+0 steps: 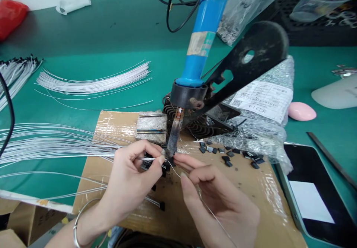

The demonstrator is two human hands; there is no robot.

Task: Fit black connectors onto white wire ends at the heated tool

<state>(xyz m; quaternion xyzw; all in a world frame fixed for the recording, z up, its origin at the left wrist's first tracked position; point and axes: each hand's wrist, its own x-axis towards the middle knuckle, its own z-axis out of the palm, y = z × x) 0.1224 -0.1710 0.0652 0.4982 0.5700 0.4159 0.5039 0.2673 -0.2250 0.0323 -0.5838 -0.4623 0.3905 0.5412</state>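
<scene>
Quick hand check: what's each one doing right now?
Left hand: closed, pinching a white wire.
Right hand: closed, holding a thin silvery wire.

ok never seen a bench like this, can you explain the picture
This is one view from a camera on the person's head, looking forward and down. Both hands are bare: the left hand pinches a thin white wire, the right hand holds a fine silvery strand. Between them points the tip of a blue-handled soldering iron, gripped by a black bracket. Beneath lies a brown cardboard sheet with small black rectangular pieces; bundled white wires rest on the green tabletop.
</scene>
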